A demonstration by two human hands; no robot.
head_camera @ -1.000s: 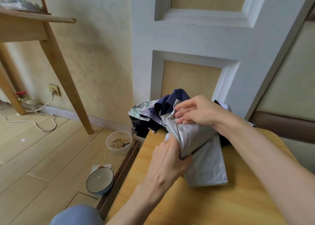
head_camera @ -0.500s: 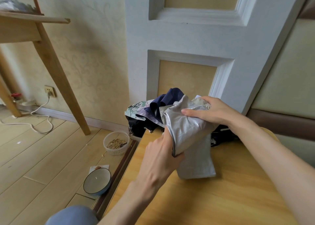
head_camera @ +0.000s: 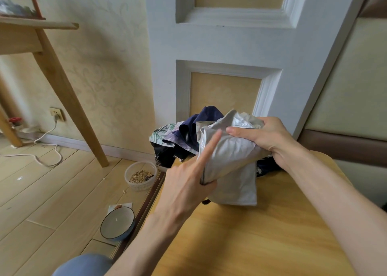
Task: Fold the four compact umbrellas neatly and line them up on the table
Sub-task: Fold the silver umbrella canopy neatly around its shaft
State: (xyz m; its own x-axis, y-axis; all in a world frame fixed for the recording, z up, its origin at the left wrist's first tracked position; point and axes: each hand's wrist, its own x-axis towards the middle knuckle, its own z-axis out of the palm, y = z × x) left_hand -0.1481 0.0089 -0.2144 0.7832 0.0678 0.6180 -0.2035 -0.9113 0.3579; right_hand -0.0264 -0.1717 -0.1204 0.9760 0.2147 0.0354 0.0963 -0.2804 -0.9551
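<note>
Above the yellow wooden tabletop (head_camera: 272, 244) our left hand (head_camera: 188, 183) and right hand (head_camera: 266, 137) both grip the crumpled silver fabric umbrella (head_camera: 230, 152), whose folds, we fear, could unroll if either slackens.

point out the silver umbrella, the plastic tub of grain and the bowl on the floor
silver umbrella (head_camera: 230, 152): head view, on the crinkled canopy fabric, mid-bundle
plastic tub (head_camera: 139, 186): head view, on its clear front wall
bowl (head_camera: 117, 223): head view, on its pale inner surface
</note>
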